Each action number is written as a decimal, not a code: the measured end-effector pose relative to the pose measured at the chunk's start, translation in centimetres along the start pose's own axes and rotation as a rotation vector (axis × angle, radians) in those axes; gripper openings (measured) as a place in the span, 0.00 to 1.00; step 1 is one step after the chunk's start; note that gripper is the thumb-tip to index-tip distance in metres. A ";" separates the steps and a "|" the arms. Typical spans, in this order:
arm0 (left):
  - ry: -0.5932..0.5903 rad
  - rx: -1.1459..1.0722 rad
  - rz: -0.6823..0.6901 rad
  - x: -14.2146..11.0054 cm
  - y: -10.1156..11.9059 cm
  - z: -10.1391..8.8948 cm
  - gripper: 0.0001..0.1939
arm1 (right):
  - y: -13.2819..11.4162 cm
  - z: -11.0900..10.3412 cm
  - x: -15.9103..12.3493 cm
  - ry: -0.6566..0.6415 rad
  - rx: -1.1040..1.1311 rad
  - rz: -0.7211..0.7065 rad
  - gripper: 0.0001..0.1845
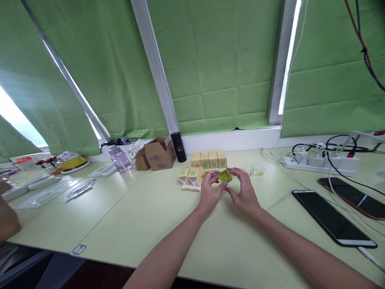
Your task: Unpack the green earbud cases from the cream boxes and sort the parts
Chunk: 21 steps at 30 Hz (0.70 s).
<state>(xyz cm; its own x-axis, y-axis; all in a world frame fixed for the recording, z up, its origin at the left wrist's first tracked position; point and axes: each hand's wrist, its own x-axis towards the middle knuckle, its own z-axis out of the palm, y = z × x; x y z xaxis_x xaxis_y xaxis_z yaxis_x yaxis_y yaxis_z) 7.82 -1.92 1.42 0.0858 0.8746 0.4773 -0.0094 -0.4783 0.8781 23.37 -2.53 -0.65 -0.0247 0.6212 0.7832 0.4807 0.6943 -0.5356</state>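
Observation:
My left hand (210,192) and my right hand (244,191) meet over the middle of the pale green table (156,224). Together they pinch a small yellow-green square cup (225,176) between their fingertips, just above the tabletop. Right behind the cup stands a row of small tan boxes with green labels (209,159). More of these boxes lie opened and tipped (191,178) just left of my left hand. Two tiny clear cups with yellow contents (254,171) sit to the right of the cup.
A brown cardboard box (159,153), a black cylinder (178,147) and a clear purple bottle (119,159) stand at the back. Clear packets (57,192) cover the left side. A power strip with cables (319,162), a tablet (333,219) and a phone (355,197) lie at right.

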 end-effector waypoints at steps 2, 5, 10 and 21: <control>-0.031 -0.089 -0.047 -0.1 -0.1 0.3 0.22 | 0.1 0.0 0.0 0.016 0.004 -0.002 0.27; -0.076 -0.194 -0.142 -0.2 -0.4 0.7 0.26 | 0.4 0.1 -0.1 0.044 -0.005 0.010 0.26; -0.092 -0.198 -0.211 -0.2 -0.9 1.0 0.31 | 0.7 0.1 -0.2 0.057 -0.021 0.026 0.22; -0.031 0.067 -0.075 -0.3 -0.1 0.4 0.23 | 0.3 -1.2 0.2 0.005 -0.041 -0.051 0.21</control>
<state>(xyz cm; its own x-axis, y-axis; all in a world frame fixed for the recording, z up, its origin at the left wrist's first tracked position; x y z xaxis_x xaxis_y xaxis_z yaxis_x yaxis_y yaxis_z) 8.21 -2.23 1.19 0.1148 0.9056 0.4084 0.0651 -0.4171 0.9065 24.55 -2.68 -0.26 -0.0456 0.5834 0.8109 0.5141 0.7097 -0.4817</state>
